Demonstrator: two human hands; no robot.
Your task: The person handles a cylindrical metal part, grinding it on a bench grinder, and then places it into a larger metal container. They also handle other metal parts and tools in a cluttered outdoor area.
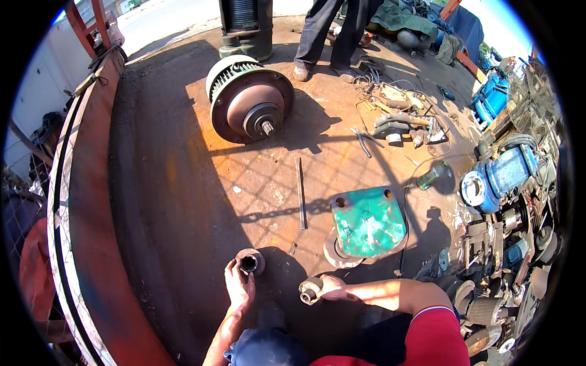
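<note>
Low on the left, my left hand [240,287] is closed on the side of a round metal coupling [260,261] with a dark toothed bore facing up. My right hand [333,287] grips a short metal cylinder [312,284], its hollow end turned toward me and to the left. The two pieces are apart. Beyond my right hand lies a green square metal plate [369,222] with holes at its far corners, resting over a round rusty flange [343,256]. A flat metal bar [300,195] lies ahead, between the hands' positions.
Farther off, a large motor [250,100] lies with its splined shaft toward me. Pliers [362,141] and a pile of hand tools [400,119] are at the right, near a glass bottle [433,175]. A blue motor [497,177] and scrap parts line the right. Another person [326,36] stands behind.
</note>
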